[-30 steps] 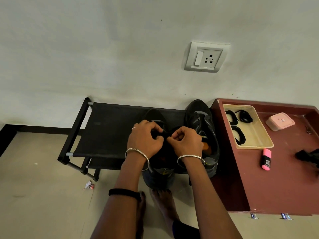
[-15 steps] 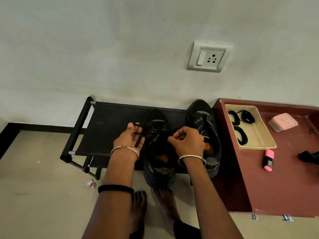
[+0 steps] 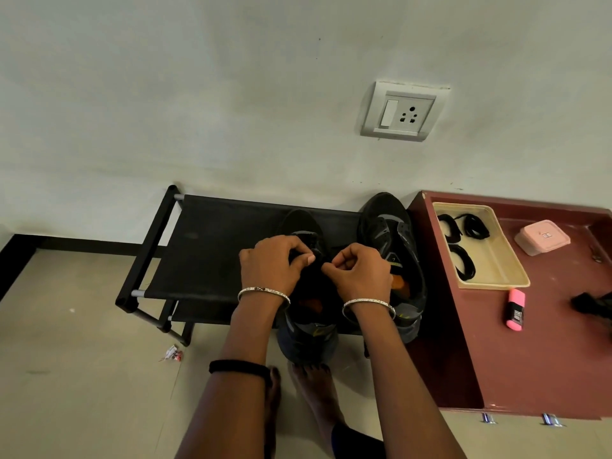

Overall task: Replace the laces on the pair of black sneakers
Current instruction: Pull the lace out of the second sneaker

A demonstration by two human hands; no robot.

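Back from its reach out to the left half a second ago, the left hand point(image 3: 271, 265) has returned over the near sneaker point(image 3: 308, 332). It now sits close to the right hand point(image 3: 361, 273), much as the two sat a second ago; the right hand has hardly shifted. The length of lace point(image 3: 318, 260) that was drawn taut between them is gathered in again and is hard to pick out against the black upper. The near sneaker lies on the black fabric shoe rack point(image 3: 212, 246) with its toe toward the wall point(image 3: 198, 111) and its heel overhanging the rack's front edge, above the person's bare feet point(image 3: 314, 389). Left of the left hand the fabric shelf stretches away to the rack's end tube. On the right, the second sneaker point(image 3: 387, 226) stands just beside the right hand and close against the side of the maroon table point(image 3: 546, 359). On that table a beige tray point(image 3: 493, 286) holds bundled spare laces point(image 3: 463, 263), with a pink box point(image 3: 543, 236) and a pink highlighter point(image 3: 515, 309) near it and a dark object point(image 3: 592, 304) at the picture's edge that cannot be identified. Both hands have their fingers curled in tight. The left thumb meets its fingertips in a narrow pinch over the lacing, and the right thumb and forefinger are closed the same way, each seemingly gripping the lace. A switch socket point(image 3: 402, 111) is on the wall and a small wrapper point(image 3: 172, 353) lies on the floor.
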